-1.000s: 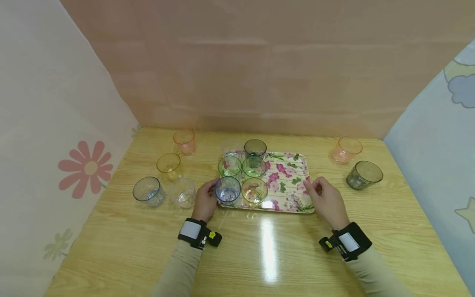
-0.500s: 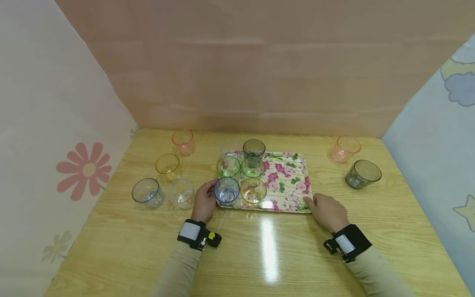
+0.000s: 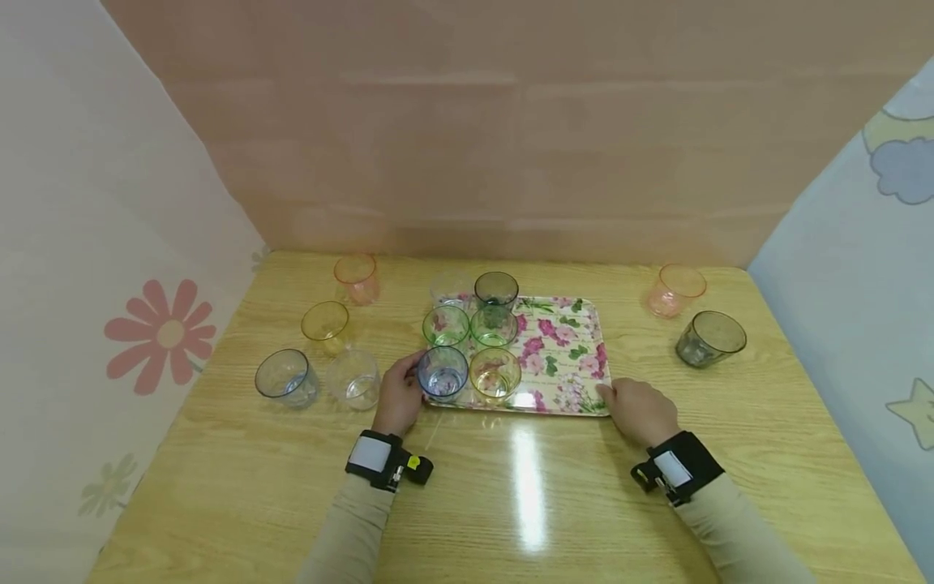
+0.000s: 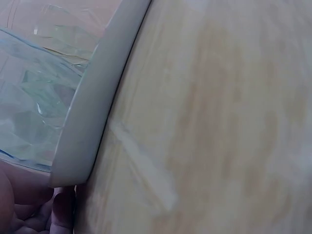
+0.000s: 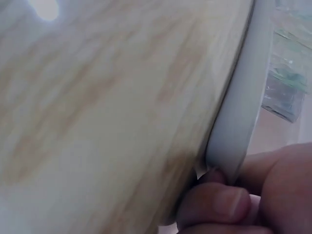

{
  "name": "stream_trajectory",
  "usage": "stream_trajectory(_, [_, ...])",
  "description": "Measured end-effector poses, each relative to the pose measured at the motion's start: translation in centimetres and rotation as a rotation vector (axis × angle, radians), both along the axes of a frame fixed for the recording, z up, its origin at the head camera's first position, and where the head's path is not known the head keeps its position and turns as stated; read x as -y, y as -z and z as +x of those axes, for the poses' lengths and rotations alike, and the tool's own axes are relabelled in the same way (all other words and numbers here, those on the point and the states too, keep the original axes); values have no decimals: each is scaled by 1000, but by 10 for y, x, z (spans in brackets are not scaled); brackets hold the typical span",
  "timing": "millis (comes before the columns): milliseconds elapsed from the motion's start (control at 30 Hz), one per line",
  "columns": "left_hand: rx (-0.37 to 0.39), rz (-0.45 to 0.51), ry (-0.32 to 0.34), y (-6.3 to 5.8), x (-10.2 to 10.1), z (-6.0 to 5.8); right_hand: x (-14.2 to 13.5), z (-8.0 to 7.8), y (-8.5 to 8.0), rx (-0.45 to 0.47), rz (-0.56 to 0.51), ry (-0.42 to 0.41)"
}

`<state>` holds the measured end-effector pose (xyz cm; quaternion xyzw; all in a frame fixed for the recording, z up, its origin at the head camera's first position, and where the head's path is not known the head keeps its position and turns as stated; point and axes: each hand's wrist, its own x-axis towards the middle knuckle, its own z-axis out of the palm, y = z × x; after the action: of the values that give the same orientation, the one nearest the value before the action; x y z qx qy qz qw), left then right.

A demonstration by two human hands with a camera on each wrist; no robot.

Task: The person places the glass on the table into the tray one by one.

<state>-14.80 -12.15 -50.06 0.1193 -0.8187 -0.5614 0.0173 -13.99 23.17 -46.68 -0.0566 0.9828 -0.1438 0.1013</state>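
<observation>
A floral tray (image 3: 565, 389) lies on the table with two rows of glasses on its left half. Nearest the front stand a blue glass (image 3: 443, 375) and a yellow glass (image 3: 495, 376). Behind these are two green glasses (image 3: 446, 331), then a clear glass (image 3: 451, 296) and a dark grey glass (image 3: 496, 288). My left hand (image 3: 398, 397) grips the tray's left edge near the front corner, close beside the blue glass; in the left wrist view its fingers (image 4: 61, 209) curl under the rim. With thumb above and fingers below, my right hand (image 3: 644, 412) grips the front right corner.
Left of the tray stand a pink glass (image 3: 357, 281), an amber glass (image 3: 326, 324), a blue-grey glass (image 3: 288, 380) and a clear glass (image 3: 355, 381). To the right are another pink glass (image 3: 674, 292) and a smoky glass (image 3: 710, 341). Walls enclose the table's back and sides.
My right hand has come down along the tray's right edge to the front corner and now grips it there. The left hand keeps its hold; the glasses stand as before.
</observation>
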Motion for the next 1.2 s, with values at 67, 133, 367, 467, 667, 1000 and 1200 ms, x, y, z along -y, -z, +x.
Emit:
stream_trajectory(67, [-3,-2,-5,0,0,0,1,-1,-1,18,-8,-2])
stream_trajectory(133, [-9,-3,-8,-2,0,0,1,-2,-2,36,-17,-1])
stream_trajectory(367, [-15,-8,-1,-3,0,1,2,-2,-1,76,-21,23])
stream_trajectory(467, [-29,-21,5,-3,1,3,3,-2,-1,80,-20,21])
stream_trajectory(667, [-61,-17,21,-6,0,8,3,-2,-3,107,-12,19])
stream_trajectory(1000, [-154,-75,11,-20,1,15,2,-4,-4,107,-11,4])
stream_trajectory(1200, [-182,-18,46,-24,1,19,2,-4,-3,101,-20,-4])
